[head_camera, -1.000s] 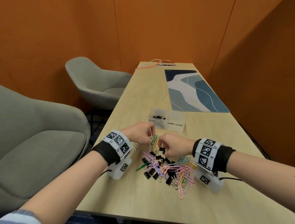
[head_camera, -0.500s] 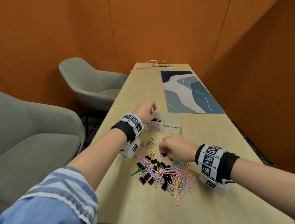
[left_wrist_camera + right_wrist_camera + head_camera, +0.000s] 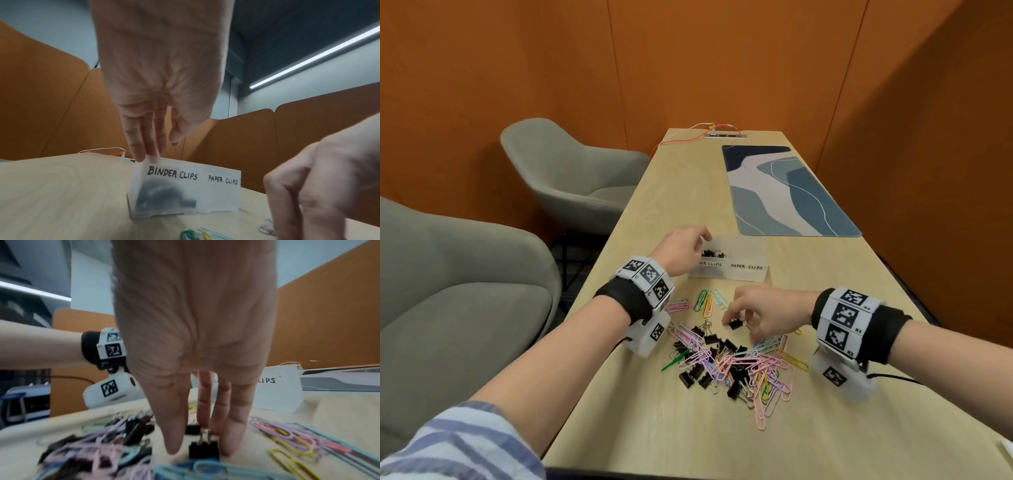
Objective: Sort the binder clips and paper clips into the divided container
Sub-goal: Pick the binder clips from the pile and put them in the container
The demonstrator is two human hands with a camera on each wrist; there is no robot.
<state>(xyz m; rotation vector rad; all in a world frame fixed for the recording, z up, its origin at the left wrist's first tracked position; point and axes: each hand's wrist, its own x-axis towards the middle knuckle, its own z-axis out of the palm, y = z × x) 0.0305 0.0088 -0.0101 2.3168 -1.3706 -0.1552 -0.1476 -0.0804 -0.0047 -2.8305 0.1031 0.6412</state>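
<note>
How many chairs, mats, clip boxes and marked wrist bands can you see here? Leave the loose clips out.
Grey chairs: 2
Patterned mat: 1
Divided container: 1
Wrist bands: 2
Total: 6

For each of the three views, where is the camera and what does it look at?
Head: high, looking down the table; both forearms, left hand, right hand show.
Left wrist: low, along straight fingers touching the container.
Right wrist: low, along fingers reaching around a binder clip in the pile.
Shared: all three show the container.
</note>
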